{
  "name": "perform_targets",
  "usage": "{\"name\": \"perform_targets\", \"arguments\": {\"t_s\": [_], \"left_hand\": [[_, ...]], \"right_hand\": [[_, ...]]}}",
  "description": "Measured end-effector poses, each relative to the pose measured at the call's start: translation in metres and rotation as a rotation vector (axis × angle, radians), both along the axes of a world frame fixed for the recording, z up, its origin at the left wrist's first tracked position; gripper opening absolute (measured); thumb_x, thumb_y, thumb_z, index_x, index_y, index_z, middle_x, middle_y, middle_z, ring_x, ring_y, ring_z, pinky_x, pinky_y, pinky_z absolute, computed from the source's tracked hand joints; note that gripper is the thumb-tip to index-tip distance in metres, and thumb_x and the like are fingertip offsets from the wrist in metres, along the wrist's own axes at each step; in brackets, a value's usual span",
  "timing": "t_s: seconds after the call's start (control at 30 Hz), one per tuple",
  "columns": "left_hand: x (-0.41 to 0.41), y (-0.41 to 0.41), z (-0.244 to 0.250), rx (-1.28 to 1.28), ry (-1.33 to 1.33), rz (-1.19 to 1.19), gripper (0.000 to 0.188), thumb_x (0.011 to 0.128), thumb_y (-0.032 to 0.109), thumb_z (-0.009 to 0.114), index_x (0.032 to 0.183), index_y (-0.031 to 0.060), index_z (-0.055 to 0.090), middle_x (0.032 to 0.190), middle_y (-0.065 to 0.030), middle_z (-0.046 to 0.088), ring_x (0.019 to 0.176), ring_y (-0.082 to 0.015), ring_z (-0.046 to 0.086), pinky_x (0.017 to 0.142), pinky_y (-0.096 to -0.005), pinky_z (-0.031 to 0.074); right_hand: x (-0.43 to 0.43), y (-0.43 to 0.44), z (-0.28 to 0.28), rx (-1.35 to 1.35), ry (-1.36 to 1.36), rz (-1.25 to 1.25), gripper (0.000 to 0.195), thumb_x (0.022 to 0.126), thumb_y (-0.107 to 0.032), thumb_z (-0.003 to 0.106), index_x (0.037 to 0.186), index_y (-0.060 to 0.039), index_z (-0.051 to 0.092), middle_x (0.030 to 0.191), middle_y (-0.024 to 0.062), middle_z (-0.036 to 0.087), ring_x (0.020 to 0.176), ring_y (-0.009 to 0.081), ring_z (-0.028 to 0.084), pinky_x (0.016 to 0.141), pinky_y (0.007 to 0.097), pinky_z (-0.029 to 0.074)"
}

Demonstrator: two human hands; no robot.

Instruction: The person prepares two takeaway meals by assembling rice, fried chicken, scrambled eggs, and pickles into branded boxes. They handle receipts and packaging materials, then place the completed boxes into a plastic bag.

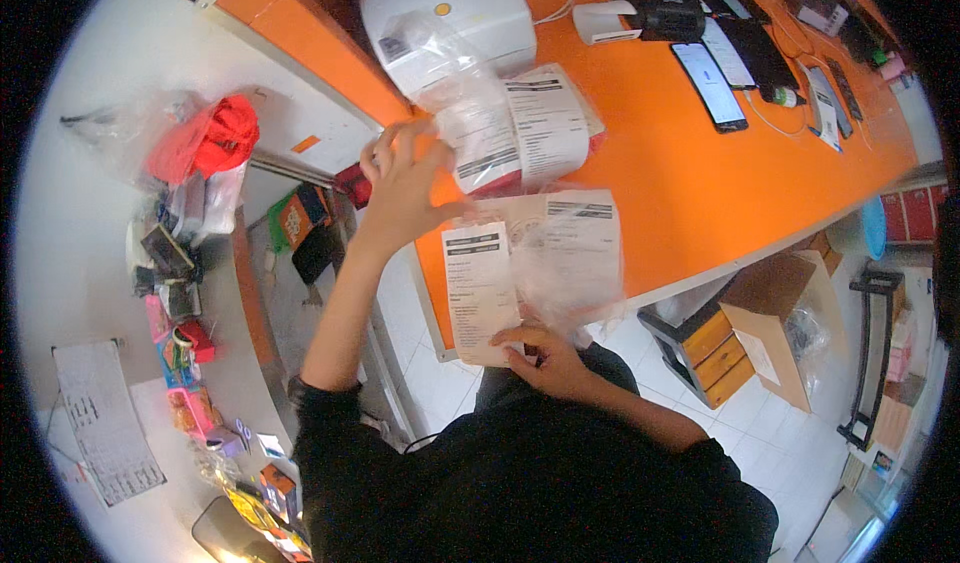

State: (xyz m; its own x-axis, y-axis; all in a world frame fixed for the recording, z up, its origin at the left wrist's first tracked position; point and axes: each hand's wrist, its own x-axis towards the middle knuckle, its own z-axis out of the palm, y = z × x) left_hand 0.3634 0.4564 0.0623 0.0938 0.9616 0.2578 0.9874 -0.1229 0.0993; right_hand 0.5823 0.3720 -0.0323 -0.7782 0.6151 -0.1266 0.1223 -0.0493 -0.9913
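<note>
My right hand pinches the lower corner of a long printed paper slip at the table's near edge. Above the table's left edge is my left hand, its fingers spread and nothing seen in them. Beside the slip lies a second printed slip, partly under crumpled clear plastic. Beyond these, two more printed slips, a left one and a right one, rest on plastic-wrapped packages. The packages' contents are mostly hidden.
A white label printer stands at the back left of the orange table. A lit smartphone, cables and a black device lie toward the back right. An open cardboard box is on the right, below table height.
</note>
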Motion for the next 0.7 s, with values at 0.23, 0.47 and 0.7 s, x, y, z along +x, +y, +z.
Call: {"name": "perform_targets", "arguments": {"t_s": [0.23, 0.47, 0.7], "left_hand": [[-0.002, -0.042, -0.102, 0.483, -1.292, 0.406, 0.053, 0.068, 0.023, 0.061, 0.107, 0.0098, 0.027, 0.099, -0.0077, 0.04, 0.097, -0.0195, 0.035, 0.083, -0.0326, 0.024], [0.017, -0.139, -0.041, 0.743, -1.548, 0.371, 0.043, 0.076, 0.009, 0.052, 0.109, 0.0112, 0.026, 0.073, -0.0043, 0.049, 0.071, -0.0127, 0.045, 0.075, -0.0283, 0.033], [0.074, -0.143, -0.005, 0.46, -1.49, 0.477, 0.06, 0.071, -0.003, 0.054, 0.113, 0.012, 0.014, 0.065, -0.0042, 0.051, 0.062, -0.0108, 0.048, 0.059, -0.0207, 0.039]], "right_hand": [[-0.009, 0.005, 0.035, -0.092, 0.254, 0.268, 0.021, 0.074, -0.004, 0.051, 0.094, -0.0067, 0.056, 0.092, 0.0073, 0.054, 0.073, 0.013, 0.053, 0.063, 0.0226, 0.043], [-0.04, 0.03, 0.082, -0.197, 0.274, 0.018, 0.025, 0.074, -0.004, 0.05, 0.099, -0.0006, 0.051, 0.096, 0.0119, 0.054, 0.082, 0.0131, 0.053, 0.066, 0.0228, 0.044], [-0.053, 0.034, 0.088, 0.089, 0.394, 0.118, 0.041, 0.072, -0.006, 0.054, 0.111, -0.0021, 0.04, 0.103, 0.0149, 0.048, 0.094, 0.0203, 0.048, 0.077, 0.0281, 0.041]]}}
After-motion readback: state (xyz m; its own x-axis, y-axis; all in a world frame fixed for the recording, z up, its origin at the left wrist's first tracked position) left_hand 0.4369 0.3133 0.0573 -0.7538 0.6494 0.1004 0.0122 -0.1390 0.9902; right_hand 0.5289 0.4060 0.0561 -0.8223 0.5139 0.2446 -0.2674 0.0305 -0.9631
